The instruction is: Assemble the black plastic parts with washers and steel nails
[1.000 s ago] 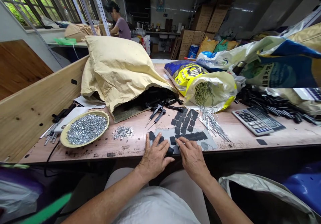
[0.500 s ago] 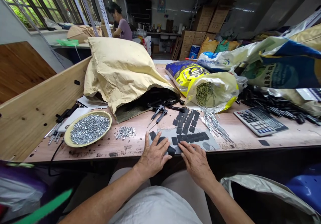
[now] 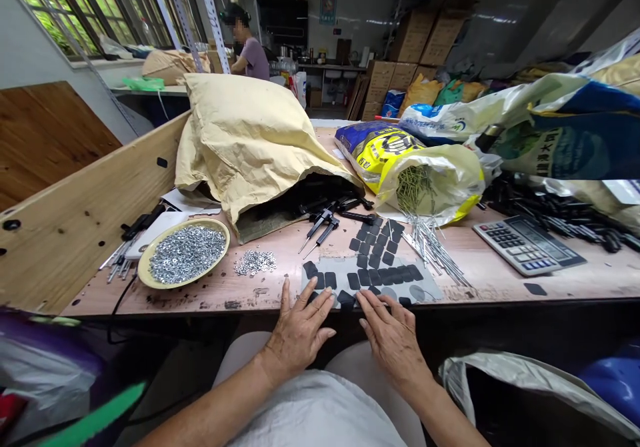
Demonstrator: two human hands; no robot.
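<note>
My left hand (image 3: pixel 297 330) lies at the near edge of the wooden table (image 3: pixel 500 270), fingers spread flat, fingertips touching the grey sheet (image 3: pixel 427 290) that carries several small black pads (image 3: pixel 380 275). My right hand (image 3: pixel 393 337) rests beside it, fingers stretched out onto the same sheet's front edge. Neither hand holds anything. More black pads (image 3: pixel 375 240) lie loose behind the sheet, beside two black-handled tools (image 3: pixel 320 225).
A yellow dish of small washers (image 3: pixel 184 253) and a loose washer pile (image 3: pixel 255 261) sit left. A big tan sack (image 3: pixel 250 143), a yellow bag spilling nails (image 3: pixel 425 183) and a calculator (image 3: pixel 527 243) crowd the back and right. Another person (image 3: pixel 247 43) works far behind.
Both hands have slid back toward me, to the table's front edge, still flat on the grey sheet. The view has shifted slightly.
</note>
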